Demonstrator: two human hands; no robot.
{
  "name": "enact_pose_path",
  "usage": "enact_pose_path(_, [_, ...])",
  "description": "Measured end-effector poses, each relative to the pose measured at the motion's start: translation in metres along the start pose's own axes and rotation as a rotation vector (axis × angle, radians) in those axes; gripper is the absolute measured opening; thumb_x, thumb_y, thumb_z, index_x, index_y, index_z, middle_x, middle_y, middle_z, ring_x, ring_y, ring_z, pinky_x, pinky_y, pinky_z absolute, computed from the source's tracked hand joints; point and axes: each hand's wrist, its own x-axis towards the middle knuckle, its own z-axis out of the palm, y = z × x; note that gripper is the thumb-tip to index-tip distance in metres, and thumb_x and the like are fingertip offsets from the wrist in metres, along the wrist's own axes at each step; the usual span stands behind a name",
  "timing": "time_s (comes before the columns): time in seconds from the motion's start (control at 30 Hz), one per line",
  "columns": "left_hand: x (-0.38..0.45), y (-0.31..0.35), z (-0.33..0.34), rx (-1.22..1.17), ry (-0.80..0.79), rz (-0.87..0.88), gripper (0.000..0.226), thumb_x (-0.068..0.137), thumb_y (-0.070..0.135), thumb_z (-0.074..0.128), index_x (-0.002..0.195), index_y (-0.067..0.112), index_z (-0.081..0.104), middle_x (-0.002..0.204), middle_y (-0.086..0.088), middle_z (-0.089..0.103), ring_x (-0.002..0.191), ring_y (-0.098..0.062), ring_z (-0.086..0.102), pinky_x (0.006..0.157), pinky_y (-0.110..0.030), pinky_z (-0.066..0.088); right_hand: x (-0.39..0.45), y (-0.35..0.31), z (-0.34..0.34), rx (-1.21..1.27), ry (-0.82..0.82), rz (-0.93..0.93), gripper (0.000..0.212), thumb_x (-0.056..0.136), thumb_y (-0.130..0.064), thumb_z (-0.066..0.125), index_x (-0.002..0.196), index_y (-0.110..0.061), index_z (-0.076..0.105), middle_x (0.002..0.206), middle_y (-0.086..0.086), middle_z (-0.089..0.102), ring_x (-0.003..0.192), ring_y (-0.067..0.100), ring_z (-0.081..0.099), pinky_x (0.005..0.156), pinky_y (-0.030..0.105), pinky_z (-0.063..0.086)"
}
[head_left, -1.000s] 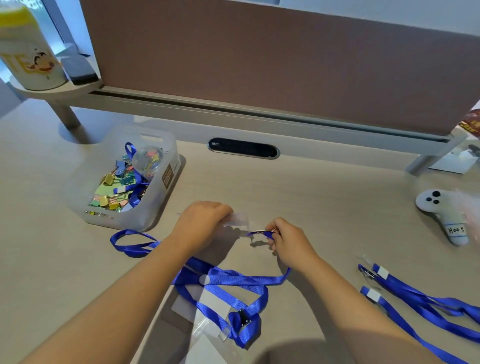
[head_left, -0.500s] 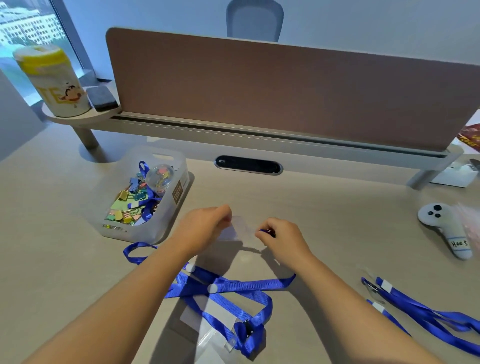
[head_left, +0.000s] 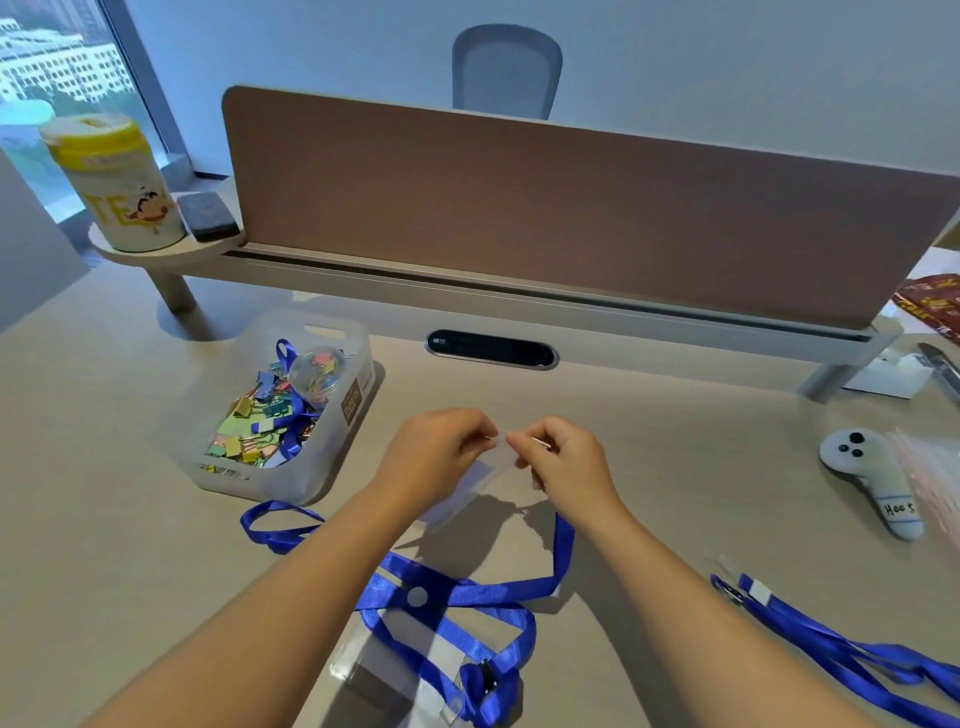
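My left hand (head_left: 439, 448) pinches the top edge of a clear plastic badge sleeve (head_left: 475, 488) lifted above the desk. My right hand (head_left: 563, 457) pinches a small metal clip at the end of a blue lanyard (head_left: 470, 592), right at the sleeve's top. The lanyard's strap drops from under my right hand and loops over more clear sleeves (head_left: 400, 660) lying near the desk's front edge. The clip itself is mostly hidden by my fingers.
A translucent bin (head_left: 332, 441) of coloured binder clips stands to the left. Two more blue lanyards (head_left: 841, 649) lie at the right front. A white controller (head_left: 872, 478) rests far right. A brown divider panel (head_left: 571, 208) and cable slot (head_left: 491, 349) bound the back.
Both hands have lifted and come closer together; the right hand brought the lanyard clip up to the sleeve's top edge. The camera has tilted upward.
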Motion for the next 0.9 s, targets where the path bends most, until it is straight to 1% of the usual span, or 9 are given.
enact_pose_path(0.07, [0.0, 0.0, -0.002, 0.012, 0.037, 0.034, 0.022, 0.086, 0.014, 0.055, 0.102, 0.003, 0.064, 0.101, -0.014, 0.07, 0.093, -0.026, 0.063, 0.078, -0.024, 0.042, 0.002, -0.001, -0.001, -0.005, -0.014, 0.071, 0.024, 0.086, -0.025, 0.058, 0.065, -0.015, 0.053, 0.058, -0.002, 0.052, 0.045, 0.003, 0.047, 0.05, 0.017, 0.036])
enact_pose_path(0.13, [0.0, -0.002, -0.005, 0.024, 0.049, 0.069, 0.02, 0.084, 0.012, 0.057, 0.099, 0.0, 0.066, 0.097, -0.017, 0.071, 0.09, -0.03, 0.065, 0.078, -0.027, 0.044, 0.004, -0.002, -0.002, 0.04, -0.102, 0.174, 0.024, 0.088, -0.026, 0.055, 0.076, -0.006, 0.059, 0.058, 0.0, 0.05, 0.048, 0.008, 0.043, 0.048, 0.017, 0.036])
enact_pose_path(0.23, [0.001, -0.003, -0.008, 0.03, 0.013, 0.075, 0.023, 0.085, 0.012, 0.056, 0.103, 0.001, 0.065, 0.102, -0.017, 0.07, 0.095, -0.03, 0.065, 0.084, -0.03, 0.047, 0.006, -0.004, -0.002, 0.163, -0.201, 0.256, 0.016, 0.089, -0.017, 0.054, 0.075, -0.009, 0.056, 0.064, 0.001, 0.054, 0.054, 0.009, 0.049, 0.048, 0.014, 0.042])
enact_pose_path(0.33, [0.001, -0.002, -0.01, 0.06, -0.072, 0.025, 0.029, 0.089, 0.016, 0.051, 0.114, 0.007, 0.06, 0.114, -0.012, 0.066, 0.105, -0.024, 0.06, 0.091, -0.025, 0.042, 0.007, -0.006, 0.003, 0.242, -0.168, 0.244, 0.019, 0.086, -0.007, 0.056, 0.069, -0.014, 0.054, 0.073, 0.006, 0.058, 0.065, 0.011, 0.056, 0.062, 0.02, 0.045])
enact_pose_path(0.4, [0.002, 0.0, -0.011, 0.05, -0.088, -0.016, 0.029, 0.089, 0.018, 0.051, 0.114, 0.009, 0.06, 0.115, -0.011, 0.065, 0.105, -0.023, 0.059, 0.092, -0.027, 0.042, 0.007, -0.008, 0.005, 0.259, -0.134, 0.222, 0.021, 0.086, -0.005, 0.056, 0.068, -0.014, 0.053, 0.075, 0.008, 0.058, 0.066, 0.012, 0.056, 0.066, 0.021, 0.046])
enact_pose_path(0.6, [0.007, 0.004, -0.014, -0.104, -0.06, -0.1, 0.023, 0.086, 0.02, 0.055, 0.1, 0.005, 0.066, 0.102, -0.013, 0.069, 0.091, -0.021, 0.061, 0.082, -0.028, 0.047, 0.006, -0.014, 0.008, 0.269, -0.065, 0.152, 0.025, 0.088, -0.001, 0.052, 0.067, -0.015, 0.052, 0.066, 0.002, 0.053, 0.06, 0.01, 0.051, 0.063, 0.016, 0.045])
enact_pose_path(0.7, [0.008, 0.005, -0.014, -0.196, -0.027, -0.124, 0.02, 0.085, 0.017, 0.056, 0.095, 0.004, 0.067, 0.096, -0.014, 0.069, 0.081, -0.014, 0.056, 0.078, -0.027, 0.046, 0.006, -0.015, 0.009, 0.239, -0.048, 0.118, 0.025, 0.088, -0.003, 0.051, 0.067, -0.016, 0.051, 0.067, 0.001, 0.053, 0.062, 0.009, 0.051, 0.063, 0.017, 0.045])
enact_pose_path(0.8, [0.009, 0.006, -0.014, -0.259, -0.002, -0.137, 0.019, 0.085, 0.015, 0.056, 0.091, 0.002, 0.067, 0.09, -0.015, 0.068, 0.077, -0.015, 0.055, 0.074, -0.028, 0.046, 0.007, -0.017, 0.009, 0.251, -0.026, 0.096, 0.026, 0.088, -0.003, 0.05, 0.067, -0.017, 0.05, 0.068, -0.001, 0.055, 0.062, 0.008, 0.052, 0.062, 0.016, 0.046])
enact_pose_path(0.9, [0.01, 0.007, -0.011, -0.3, 0.033, -0.152, 0.018, 0.086, 0.014, 0.055, 0.09, 0.0, 0.066, 0.081, -0.008, 0.063, 0.077, -0.016, 0.054, 0.066, -0.019, 0.042, 0.007, -0.019, 0.011, 0.268, 0.005, 0.084, 0.024, 0.088, -0.003, 0.05, 0.068, -0.016, 0.051, 0.067, -0.001, 0.056, 0.063, 0.007, 0.054, 0.061, 0.015, 0.047])
